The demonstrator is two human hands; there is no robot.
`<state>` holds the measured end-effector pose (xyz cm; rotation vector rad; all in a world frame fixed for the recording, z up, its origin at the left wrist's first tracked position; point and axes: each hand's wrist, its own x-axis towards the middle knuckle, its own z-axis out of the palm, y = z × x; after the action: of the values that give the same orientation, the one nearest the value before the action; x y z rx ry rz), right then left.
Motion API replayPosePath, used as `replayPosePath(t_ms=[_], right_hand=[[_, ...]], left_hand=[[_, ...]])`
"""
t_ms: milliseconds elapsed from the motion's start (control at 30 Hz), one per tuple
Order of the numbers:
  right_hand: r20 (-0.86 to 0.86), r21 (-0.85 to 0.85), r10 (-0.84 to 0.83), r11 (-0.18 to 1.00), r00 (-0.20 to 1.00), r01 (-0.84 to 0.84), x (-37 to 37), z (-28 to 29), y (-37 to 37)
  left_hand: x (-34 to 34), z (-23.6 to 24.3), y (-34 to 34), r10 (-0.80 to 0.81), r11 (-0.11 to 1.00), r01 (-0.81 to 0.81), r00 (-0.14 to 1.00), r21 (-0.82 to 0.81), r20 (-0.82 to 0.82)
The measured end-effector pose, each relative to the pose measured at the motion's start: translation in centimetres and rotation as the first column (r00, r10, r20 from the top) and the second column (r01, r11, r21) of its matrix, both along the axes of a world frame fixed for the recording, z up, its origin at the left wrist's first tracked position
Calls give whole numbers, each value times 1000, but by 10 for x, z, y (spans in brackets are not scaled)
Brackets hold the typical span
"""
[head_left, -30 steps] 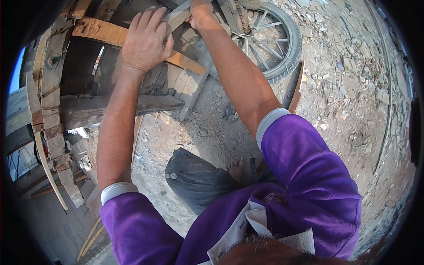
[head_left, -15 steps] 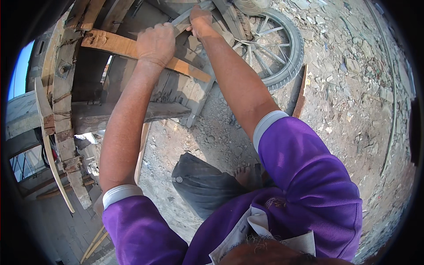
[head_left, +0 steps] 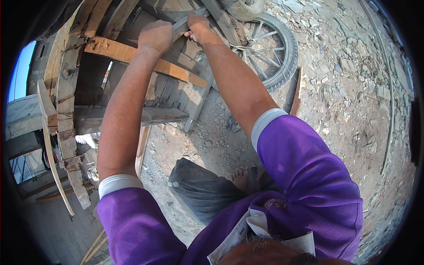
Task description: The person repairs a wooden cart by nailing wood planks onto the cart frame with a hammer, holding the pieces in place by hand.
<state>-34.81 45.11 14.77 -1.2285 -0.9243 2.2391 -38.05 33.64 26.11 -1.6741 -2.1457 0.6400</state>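
Both arms reach away from me into a weathered wooden frame. My right hand point(head_left: 198, 27) is closed around a grey bar point(head_left: 185, 25) that looks like wood, its fingertips curled beneath. Just left of it, my left hand point(head_left: 155, 36) is a fist, back upward, near the bar's lower end. What the fist holds is hidden; a small thin tip shows on its left side. Under my left wrist runs an orange-brown plank point(head_left: 176, 72), slanting across the frame. A thick grey beam point(head_left: 163, 113) lies closer to me.
A spoked wheel with a black tyre point(head_left: 287, 66) stands right of the frame. Beside it is a narrow reddish-brown board point(head_left: 298, 90). Rubble point(head_left: 353, 70) covers the ground on the right. Upright timbers point(head_left: 67, 95) and a thin bent strip point(head_left: 52, 161) stand at left. My knee point(head_left: 198, 187) is below.
My left fist has shifted a little farther away from me, off the orange-brown plank. My right hand keeps its place on the bar. The whole view has shifted slightly.
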Motion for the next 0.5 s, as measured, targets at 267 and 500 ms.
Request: replayPosePath(t_ms=[267, 500], right_hand=[[-17, -9, 0, 1000, 1000, 0, -3, -8, 9], [-113, 23, 18, 1000, 993, -15, -15, -29, 21]], left_hand=[[15, -28, -7, 27, 988, -29, 999, 153, 18], [52, -85, -29, -98, 838, -151, 904, 524, 417]])
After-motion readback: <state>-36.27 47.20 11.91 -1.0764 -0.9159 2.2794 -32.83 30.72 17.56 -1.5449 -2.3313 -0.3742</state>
